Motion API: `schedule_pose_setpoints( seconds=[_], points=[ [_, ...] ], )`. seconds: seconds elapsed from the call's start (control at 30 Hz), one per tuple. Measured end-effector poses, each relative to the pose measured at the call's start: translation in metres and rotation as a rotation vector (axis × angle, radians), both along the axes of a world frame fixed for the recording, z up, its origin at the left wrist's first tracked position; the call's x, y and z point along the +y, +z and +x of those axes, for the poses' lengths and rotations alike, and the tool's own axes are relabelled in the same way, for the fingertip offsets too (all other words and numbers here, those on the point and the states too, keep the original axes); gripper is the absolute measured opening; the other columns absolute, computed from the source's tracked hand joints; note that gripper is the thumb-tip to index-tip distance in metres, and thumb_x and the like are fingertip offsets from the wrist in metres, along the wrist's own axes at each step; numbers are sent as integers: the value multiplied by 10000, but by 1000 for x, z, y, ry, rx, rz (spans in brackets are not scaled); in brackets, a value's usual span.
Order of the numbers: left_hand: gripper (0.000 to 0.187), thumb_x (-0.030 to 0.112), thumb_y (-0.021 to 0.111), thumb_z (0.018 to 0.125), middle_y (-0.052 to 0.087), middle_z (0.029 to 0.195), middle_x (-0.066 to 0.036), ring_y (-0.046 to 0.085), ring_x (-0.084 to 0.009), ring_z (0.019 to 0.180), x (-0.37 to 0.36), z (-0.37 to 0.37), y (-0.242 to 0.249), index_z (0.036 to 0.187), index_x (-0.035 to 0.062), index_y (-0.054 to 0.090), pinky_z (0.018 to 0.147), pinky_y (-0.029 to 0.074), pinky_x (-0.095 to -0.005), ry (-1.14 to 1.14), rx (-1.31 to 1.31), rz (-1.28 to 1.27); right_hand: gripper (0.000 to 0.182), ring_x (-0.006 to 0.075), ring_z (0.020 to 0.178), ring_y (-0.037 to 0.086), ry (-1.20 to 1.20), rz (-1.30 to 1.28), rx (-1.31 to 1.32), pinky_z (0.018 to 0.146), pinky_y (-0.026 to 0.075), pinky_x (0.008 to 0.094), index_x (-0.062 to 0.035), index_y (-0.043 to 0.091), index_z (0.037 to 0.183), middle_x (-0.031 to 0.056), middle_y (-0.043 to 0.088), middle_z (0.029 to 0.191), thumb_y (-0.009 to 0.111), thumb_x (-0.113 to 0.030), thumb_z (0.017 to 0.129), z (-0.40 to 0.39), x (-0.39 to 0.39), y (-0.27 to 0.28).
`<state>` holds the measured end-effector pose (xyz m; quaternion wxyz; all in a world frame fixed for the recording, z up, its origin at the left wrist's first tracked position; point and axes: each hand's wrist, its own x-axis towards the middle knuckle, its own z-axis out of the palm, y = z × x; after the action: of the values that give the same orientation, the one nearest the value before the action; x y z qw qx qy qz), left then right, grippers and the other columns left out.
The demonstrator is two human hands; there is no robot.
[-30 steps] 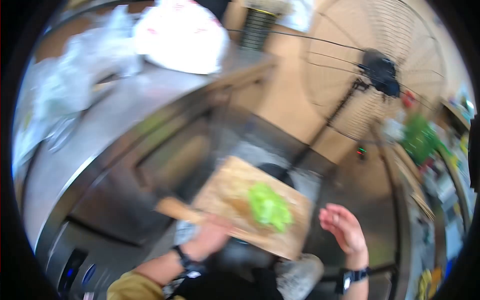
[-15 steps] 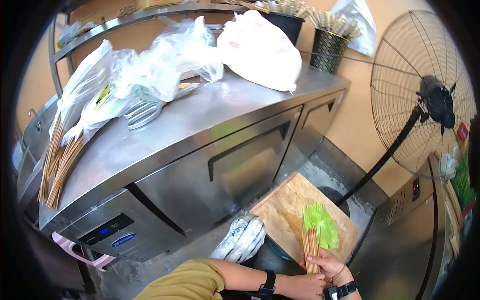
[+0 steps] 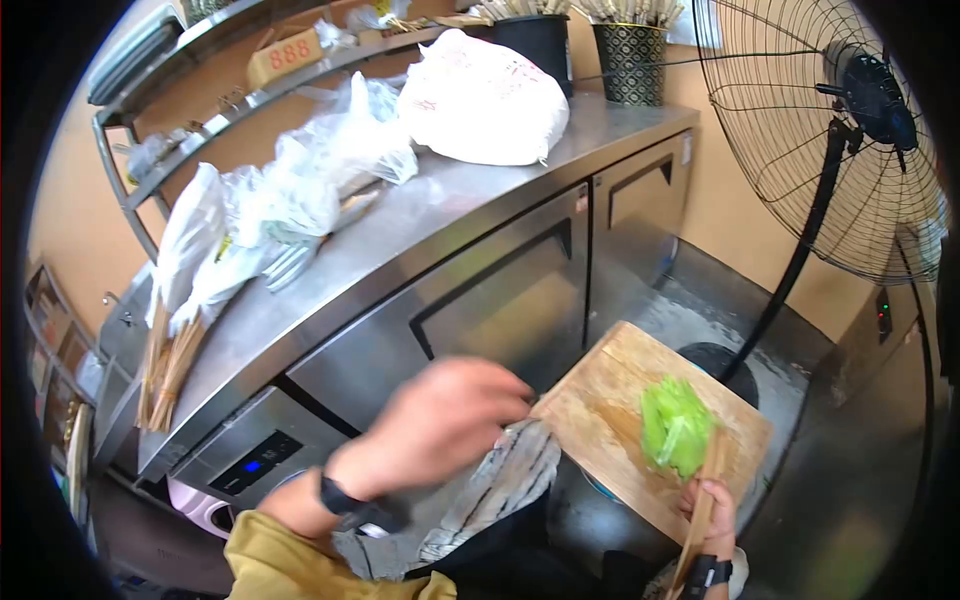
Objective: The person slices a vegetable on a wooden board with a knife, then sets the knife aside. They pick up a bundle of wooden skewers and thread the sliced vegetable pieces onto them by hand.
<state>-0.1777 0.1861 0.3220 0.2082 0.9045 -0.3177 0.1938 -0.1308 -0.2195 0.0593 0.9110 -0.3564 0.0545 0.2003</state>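
My right hand [image 3: 712, 508] is closed around a bundle of thin wooden sticks [image 3: 708, 490] at the lower right. Light green leafy pieces [image 3: 676, 428] lie beside the sticks' upper end, over a wooden cutting board [image 3: 590, 385]. Away from the board, my left hand [image 3: 440, 425] is raised in front of the steel cabinet. Motion blurs its fingers, so whether they hold anything is unclear.
Plastic bags [image 3: 300, 180] with stick bundles [image 3: 172, 365] and a white sack [image 3: 485, 100] sit on the steel counter [image 3: 420, 215]. Behind stand a black bucket [image 3: 535, 50] and a patterned bucket [image 3: 632, 65] of sticks. A black fan [image 3: 830, 120] stands right.
My left hand has let go of the stick bundle and moved up and left. The bundle now tilts in my right hand. The view has shifted, showing more of the shelf.
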Motion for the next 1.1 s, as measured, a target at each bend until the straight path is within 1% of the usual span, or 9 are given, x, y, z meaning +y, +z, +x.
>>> schedule_pose_setpoints(
  seconds=[0.1, 0.17, 0.23, 0.33, 0.47, 0.57, 0.93, 1.03, 1.1],
  points=[
    [248, 17, 665, 791, 647, 1049, -116, 617, -293, 1020, 65, -17, 53, 1036, 39, 638, 909, 478, -373, 542, -69, -211, 216, 143, 558, 406, -59, 55, -36, 525, 344, 293, -59, 540, 979, 45, 462, 652, 609, -171, 808, -4, -5, 16],
    [203, 86, 642, 846, 634, 1039, -155, 595, -342, 1015, 126, -18, 70, 1035, 21, 606, 899, 460, -384, 831, -192, 93, 233, 138, 556, 399, -58, 127, -89, 527, 343, 294, -61, 543, 1002, 41, 458, 650, 607, -177, 810, -3, -14, 15],
    [312, 231, 661, 849, 629, 1055, -206, 588, -362, 1045, 193, -16, 67, 1069, 19, 600, 921, 454, -401, 1012, -48, 166, 246, 136, 553, 394, -40, 157, -83, 526, 339, 295, -62, 543, 1017, 37, 447, 646, 605, -184, 813, -3, -16, 13],
    [352, 241, 667, 843, 640, 1048, -235, 600, -363, 1035, 225, -2, 74, 1099, 9, 597, 917, 460, -399, 1202, 232, 80, 254, 136, 553, 394, -40, 158, -54, 526, 339, 297, -61, 544, 1023, 36, 445, 646, 607, -188, 812, -7, -12, 16],
    [260, 198, 651, 848, 663, 981, -217, 633, -354, 963, 219, 16, 69, 1059, 48, 633, 845, 485, -396, 1025, 159, 29, 250, 142, 558, 409, -11, 166, -36, 532, 352, 302, -52, 553, 1010, 45, 468, 656, 610, -182, 806, -13, -8, 14],
    [185, 161, 659, 823, 645, 901, -192, 617, -366, 885, 198, 37, 65, 961, 42, 629, 766, 478, -416, 962, 17, 206, 239, 146, 558, 410, -46, 144, -24, 533, 349, 303, -44, 565, 997, 45, 473, 657, 607, -177, 803, -18, -3, 14],
    [176, 198, 663, 832, 651, 923, -206, 619, -381, 904, 142, 75, 74, 901, 43, 620, 768, 476, -436, 881, 44, 169, 240, 156, 565, 413, 20, 146, 21, 545, 348, 314, -26, 584, 993, 42, 451, 646, 614, -167, 801, -17, 5, 2],
    [191, 213, 671, 825, 652, 1023, -195, 614, -369, 953, 154, 96, 80, 933, 60, 631, 797, 481, -428, 994, 183, 188, 230, 162, 569, 421, 67, 150, 45, 549, 356, 316, -18, 590, 984, 49, 455, 648, 613, -162, 806, -15, 5, -7],
    [218, 226, 676, 823, 629, 1127, -177, 602, -365, 996, 155, 94, 79, 971, 71, 637, 831, 481, -424, 935, 84, 216, 218, 166, 573, 431, 91, 150, 72, 552, 365, 321, -15, 596, 975, 54, 461, 651, 611, -157, 809, -16, 6, -8]
  ],
)
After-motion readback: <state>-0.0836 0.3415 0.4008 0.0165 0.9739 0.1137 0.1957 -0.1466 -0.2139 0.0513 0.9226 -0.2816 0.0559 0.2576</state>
